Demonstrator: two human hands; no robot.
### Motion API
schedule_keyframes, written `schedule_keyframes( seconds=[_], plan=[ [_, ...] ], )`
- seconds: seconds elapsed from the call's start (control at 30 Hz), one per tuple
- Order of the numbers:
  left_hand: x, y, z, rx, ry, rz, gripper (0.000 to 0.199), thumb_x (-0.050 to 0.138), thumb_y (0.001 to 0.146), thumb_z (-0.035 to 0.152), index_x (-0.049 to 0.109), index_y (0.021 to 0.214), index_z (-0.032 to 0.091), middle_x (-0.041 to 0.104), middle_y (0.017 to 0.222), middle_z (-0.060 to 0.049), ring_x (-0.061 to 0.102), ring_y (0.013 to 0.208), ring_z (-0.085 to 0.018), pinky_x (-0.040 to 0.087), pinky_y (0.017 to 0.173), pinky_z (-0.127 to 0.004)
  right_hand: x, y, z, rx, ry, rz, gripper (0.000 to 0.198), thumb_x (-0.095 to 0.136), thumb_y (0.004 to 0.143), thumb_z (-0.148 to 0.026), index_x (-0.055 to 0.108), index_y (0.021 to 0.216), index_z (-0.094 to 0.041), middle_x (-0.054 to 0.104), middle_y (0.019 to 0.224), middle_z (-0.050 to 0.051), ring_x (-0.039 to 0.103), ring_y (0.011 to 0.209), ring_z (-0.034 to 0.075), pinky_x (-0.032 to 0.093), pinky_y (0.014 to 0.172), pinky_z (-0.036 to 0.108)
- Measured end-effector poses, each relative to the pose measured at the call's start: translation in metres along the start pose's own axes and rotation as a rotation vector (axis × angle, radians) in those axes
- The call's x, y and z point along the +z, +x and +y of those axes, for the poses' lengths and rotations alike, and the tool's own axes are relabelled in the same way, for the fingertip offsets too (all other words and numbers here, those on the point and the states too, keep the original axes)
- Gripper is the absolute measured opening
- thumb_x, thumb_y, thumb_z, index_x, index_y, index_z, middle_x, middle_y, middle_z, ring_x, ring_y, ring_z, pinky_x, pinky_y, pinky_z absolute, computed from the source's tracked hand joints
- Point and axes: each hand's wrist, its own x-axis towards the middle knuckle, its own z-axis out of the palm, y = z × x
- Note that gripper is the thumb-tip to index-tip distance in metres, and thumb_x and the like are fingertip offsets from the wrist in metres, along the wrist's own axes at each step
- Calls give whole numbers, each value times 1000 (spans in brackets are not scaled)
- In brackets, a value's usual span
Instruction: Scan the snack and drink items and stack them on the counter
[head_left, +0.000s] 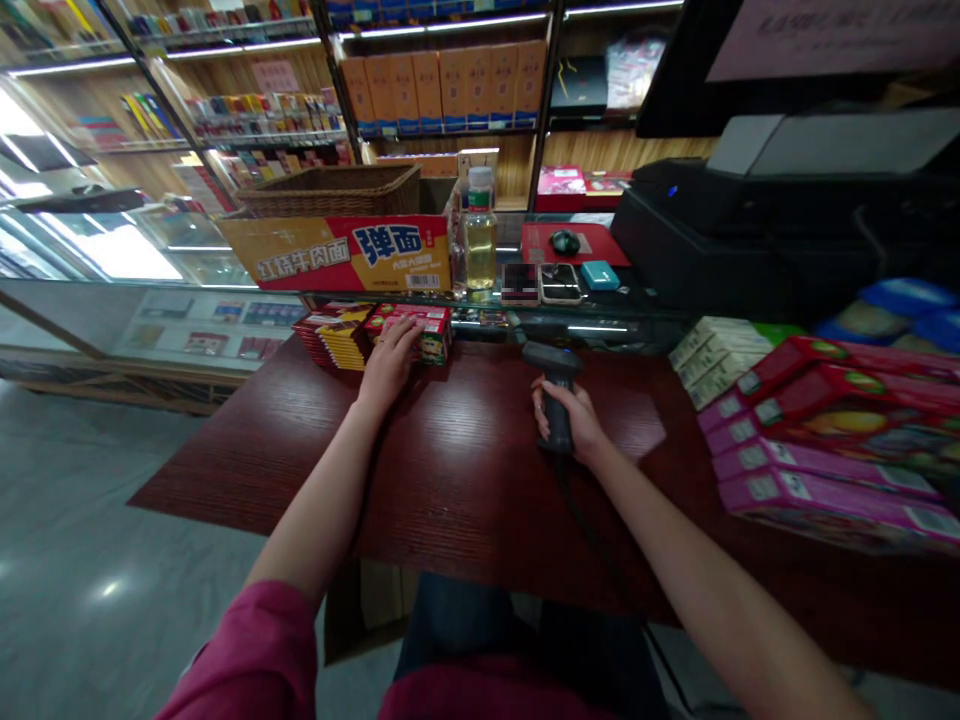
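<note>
My right hand (568,415) is wrapped round the handle of a black barcode scanner (555,400), held over the dark wooden counter (450,460). The scanner's cable runs down toward my lap. My left hand (392,355) lies with its fingers stretched over a red box (433,330) at the counter's back edge. Touching that box on the left is a stack of red and yellow packets (337,335). Part of the red box is hidden beneath my fingers.
Behind the packets stand an open noodle carton (337,255), a wicker basket (337,190) and a bottle of yellow liquid (481,240). A phone (560,284) lies on the glass shelf. Red and purple boxes (825,430) are piled at right, below a black machine (697,240).
</note>
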Motion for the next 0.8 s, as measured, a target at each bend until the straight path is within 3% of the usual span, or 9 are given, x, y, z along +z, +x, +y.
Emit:
schedule_keyframes(
  seconds=[0.13, 0.23, 0.4, 0.6, 0.7, 0.8],
  plan=[
    [-4, -4, 22, 70, 22, 43, 65, 52, 92, 12, 45, 155, 23, 42, 164, -15, 35, 156, -29, 26, 128, -59, 3, -11, -9, -50, 15, 34, 40, 83, 70, -46, 59, 89, -20, 61, 63, -6, 49, 38, 8, 40, 32, 20],
    [6, -3, 66, 129, -33, 84, 62, 54, 94, 17, 47, 154, 31, 44, 163, -10, 42, 152, -29, 28, 127, -59, -1, -30, -24, -105, 31, 54, 40, 81, 72, -48, 59, 90, -21, 61, 64, -7, 49, 39, 8, 41, 33, 20],
    [41, 17, 189, 358, -286, -7, 56, 53, 98, 22, 47, 153, 29, 56, 155, -9, 51, 145, -26, 36, 125, -51, -21, -90, -53, -233, 58, 141, 34, 79, 76, -44, 61, 93, -21, 61, 68, -6, 50, 40, 8, 43, 33, 20],
    [69, 64, 340, 375, -606, 15, 62, 60, 97, 29, 41, 155, 22, 51, 157, -13, 50, 145, -26, 43, 119, -46, -62, -182, -79, -335, -31, 359, 29, 79, 79, -39, 62, 95, -20, 61, 67, -5, 50, 40, 8, 43, 33, 20],
    [75, 85, 389, 419, -585, 35, 72, 68, 93, 34, 37, 158, 24, 41, 165, -13, 38, 153, -30, 37, 123, -50, -81, -211, -90, -408, -29, 501, 28, 78, 79, -40, 60, 89, -21, 60, 65, -5, 48, 38, 8, 41, 31, 20],
    [81, 94, 417, 430, -539, 63, 74, 72, 90, 38, 40, 156, 28, 35, 168, -11, 29, 157, -34, 31, 125, -55, -97, -228, -102, -488, -1, 628, 31, 79, 75, -40, 56, 85, -22, 59, 65, -5, 48, 39, 8, 39, 31, 20]
  ],
)
